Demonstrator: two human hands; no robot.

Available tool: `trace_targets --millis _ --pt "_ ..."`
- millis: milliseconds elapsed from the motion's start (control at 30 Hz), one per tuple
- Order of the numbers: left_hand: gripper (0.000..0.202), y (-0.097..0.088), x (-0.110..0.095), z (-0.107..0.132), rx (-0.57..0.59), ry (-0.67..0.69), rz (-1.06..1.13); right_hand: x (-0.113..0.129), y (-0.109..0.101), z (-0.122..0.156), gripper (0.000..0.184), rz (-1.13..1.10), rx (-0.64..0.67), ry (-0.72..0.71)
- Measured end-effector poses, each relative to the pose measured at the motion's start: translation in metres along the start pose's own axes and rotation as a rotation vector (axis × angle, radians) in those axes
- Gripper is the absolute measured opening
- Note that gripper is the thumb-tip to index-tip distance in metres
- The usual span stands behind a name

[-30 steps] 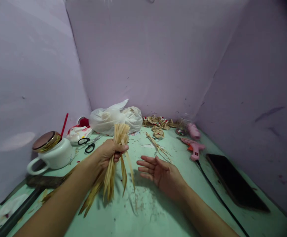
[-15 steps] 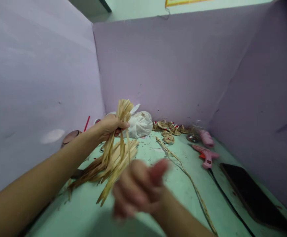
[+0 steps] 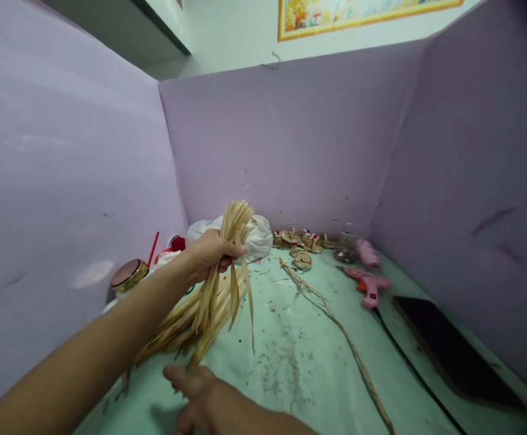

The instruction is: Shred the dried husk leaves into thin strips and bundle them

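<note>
My left hand (image 3: 216,251) is closed round a bundle of dried, straw-coloured plant-fibre strips (image 3: 236,222), gripping it near its upper end. The cut tops stick up above my fist and the long tails hang below it. Under them, more loose strips (image 3: 173,326) lie in a pile on the green tabletop. Low in the picture is my right hand (image 3: 218,399), slightly blurred, its index finger stretched out to the left. That finger is close to the lower tips of the strips; whether it touches them I cannot tell.
A braided fibre cord (image 3: 336,323) runs down the table's right half. Beyond it lie a pink glue gun (image 3: 370,287) with a black cable and a dark phone-like slab (image 3: 454,356). Woven pieces (image 3: 302,241) and a white bag (image 3: 258,238) are at the back. Purple panels (image 3: 290,145) enclose the table.
My right hand has moved down and left, from mid-table to beside the strips' lower tips, and its index finger is now extended. My left hand keeps its hold. The view has tilted upward.
</note>
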State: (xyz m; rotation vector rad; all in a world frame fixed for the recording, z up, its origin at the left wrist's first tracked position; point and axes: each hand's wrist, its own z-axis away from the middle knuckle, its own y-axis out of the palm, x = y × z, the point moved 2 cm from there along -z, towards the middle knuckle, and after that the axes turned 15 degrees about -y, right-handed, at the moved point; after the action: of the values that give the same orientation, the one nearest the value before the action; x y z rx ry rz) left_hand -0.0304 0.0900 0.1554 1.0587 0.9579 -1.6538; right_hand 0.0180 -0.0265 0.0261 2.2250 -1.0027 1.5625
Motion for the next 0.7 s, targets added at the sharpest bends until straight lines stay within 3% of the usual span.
trace_targets --millis 133,267,400,600,700 --pt "0.024 0.011 0.028 -0.027 0.076 -0.071 0.132 0.018 -0.046 0.033 0.054 -0.256 0.002 0.002" --pt "0.029 0.025 0.06 -0.045 0.166 -0.184 0.222 0.022 -0.095 0.042 0.033 -0.522 -0.51 0.023" --pt "0.033 0.036 0.087 -0.055 0.247 -0.296 0.228 0.005 -0.128 0.047 0.031 -0.611 -0.783 0.071" --pt "0.029 0.052 0.11 -0.055 0.362 -0.395 0.189 -0.026 -0.137 0.064 0.033 -0.524 -1.101 0.122" --pt "0.022 0.061 0.117 -0.054 0.343 -0.394 0.184 -0.031 -0.126 0.064 0.038 -0.528 -1.009 0.194"
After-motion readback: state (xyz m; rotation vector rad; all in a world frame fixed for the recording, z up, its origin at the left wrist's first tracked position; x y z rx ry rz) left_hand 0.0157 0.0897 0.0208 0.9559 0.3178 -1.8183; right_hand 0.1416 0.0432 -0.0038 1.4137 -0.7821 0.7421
